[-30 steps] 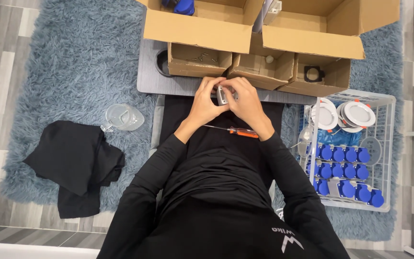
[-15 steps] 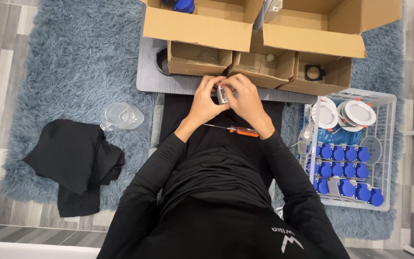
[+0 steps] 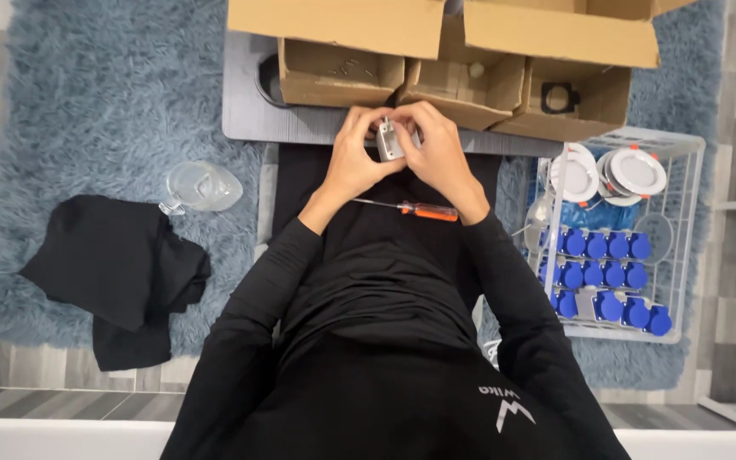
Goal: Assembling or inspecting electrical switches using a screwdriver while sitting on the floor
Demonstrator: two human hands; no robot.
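My left hand (image 3: 354, 153) and my right hand (image 3: 440, 152) are pressed together around a small grey metal part (image 3: 388, 140), fingers curled over its top and sides. Both hands hover above a black surface near the edge of a grey board (image 3: 244, 102). Just below my wrists lies a screwdriver (image 3: 417, 209) with an orange handle and a thin shaft pointing left. My black sleeves run down toward the camera.
Open cardboard boxes (image 3: 342, 72) stand on the grey board ahead. A white wire basket (image 3: 679, 247) at right holds several blue-capped parts (image 3: 606, 247) and round white lamp fittings (image 3: 636, 173). A clear plastic piece (image 3: 200, 186) and black cloth (image 3: 117, 273) lie on the blue rug.
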